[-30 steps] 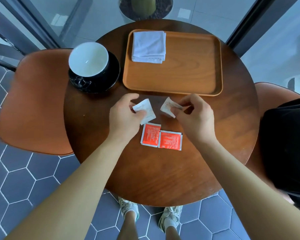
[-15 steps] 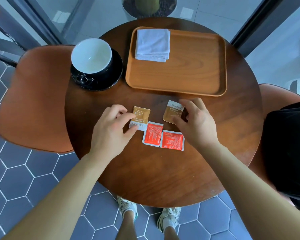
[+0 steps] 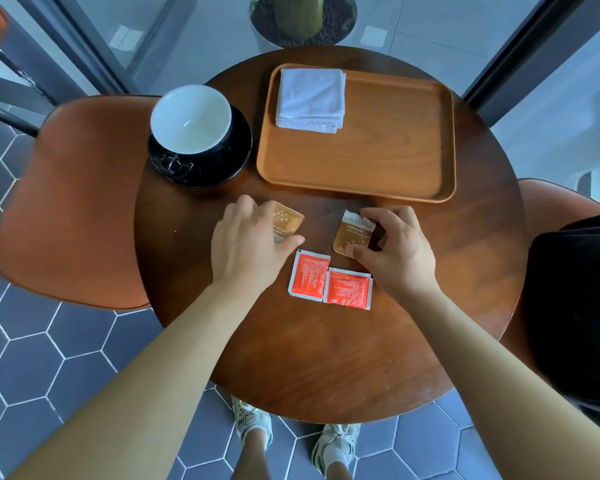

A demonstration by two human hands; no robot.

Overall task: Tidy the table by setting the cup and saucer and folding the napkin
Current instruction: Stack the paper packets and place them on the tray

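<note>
Cup on saucer left of tray holding napkin; packets nearer.

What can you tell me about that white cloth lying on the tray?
The napkin is a white, soft-looking cloth, already folded into a rough square of several layers, with the stacked edges showing along its near side. It lies flat in the far left corner of the wooden tray. Neither hand touches it.
</note>
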